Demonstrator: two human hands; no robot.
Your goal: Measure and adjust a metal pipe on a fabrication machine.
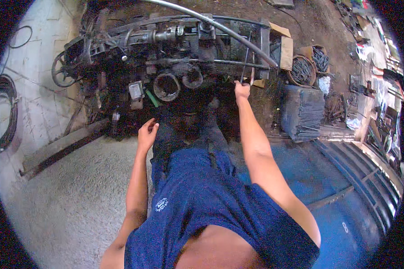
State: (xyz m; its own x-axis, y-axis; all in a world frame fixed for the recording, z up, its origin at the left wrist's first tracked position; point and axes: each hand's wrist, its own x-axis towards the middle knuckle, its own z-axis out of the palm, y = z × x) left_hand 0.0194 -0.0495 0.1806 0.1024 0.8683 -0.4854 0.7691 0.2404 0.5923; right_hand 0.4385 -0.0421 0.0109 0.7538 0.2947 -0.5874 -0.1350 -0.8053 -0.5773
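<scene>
My right hand [242, 90] is closed around the near end of a thin dark metal rod [245, 65], which points away over the right end of a greasy machine [166, 38]. A second thin bar [252, 67] stands up close beside it; whether the same grip holds it too, I cannot tell. Nothing shows in my left hand [147, 133], which hangs in front of the machine with fingers loosely bent and thumb apart. A long grey pipe [229, 32] slants across the machine. Below its bed are two round metal rings [167, 87].
A handwheel [60, 69] juts from the machine's left end. Baskets of metal pieces [303, 71] and a dark, stacked block [302, 112] stand to the right. Coiled cable [4, 112] hangs at the left wall. A blue ribbed metal panel [341, 179] lies at lower right.
</scene>
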